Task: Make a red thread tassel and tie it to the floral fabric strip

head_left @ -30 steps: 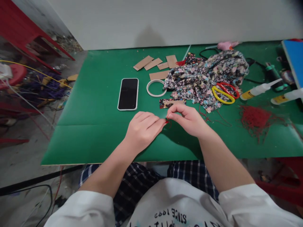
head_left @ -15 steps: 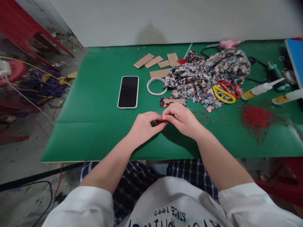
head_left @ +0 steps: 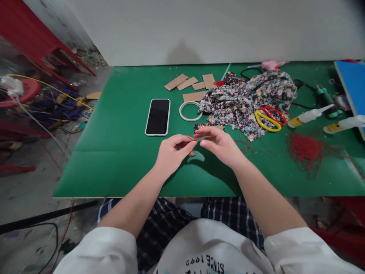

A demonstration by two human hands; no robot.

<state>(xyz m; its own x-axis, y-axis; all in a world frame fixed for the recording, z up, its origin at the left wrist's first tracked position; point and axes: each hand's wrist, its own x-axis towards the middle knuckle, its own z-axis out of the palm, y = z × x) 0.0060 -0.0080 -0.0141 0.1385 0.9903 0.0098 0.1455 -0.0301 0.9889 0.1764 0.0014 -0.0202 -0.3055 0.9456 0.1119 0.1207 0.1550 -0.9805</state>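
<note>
My left hand (head_left: 174,152) pinches a short red thread (head_left: 192,138) between thumb and fingertips, low over the green table. Just to the right, my right hand (head_left: 218,145) has its thumb and fingers apart, with nothing visible between them. Behind the hands lies a strip of cardboard with floral fabric (head_left: 199,127), partly covered by my right fingers. Loose dark red threads (head_left: 247,146) trail on the table beside my right hand. A larger tangle of red thread (head_left: 305,147) lies farther right.
A phone (head_left: 158,117), a tape roll (head_left: 190,111) and cardboard pieces (head_left: 194,96) lie beyond my hands. Crumpled floral fabric (head_left: 245,95) carries scissors (head_left: 269,120). Two glue bottles (head_left: 308,116) lie right, near a pink glue gun (head_left: 270,65). A red chair (head_left: 37,38) stands left.
My hands were together with fingertips meeting over the red thread. My right fingers have opened and drawn slightly away; my left hand keeps its pinch. The view has tilted a little upward.
</note>
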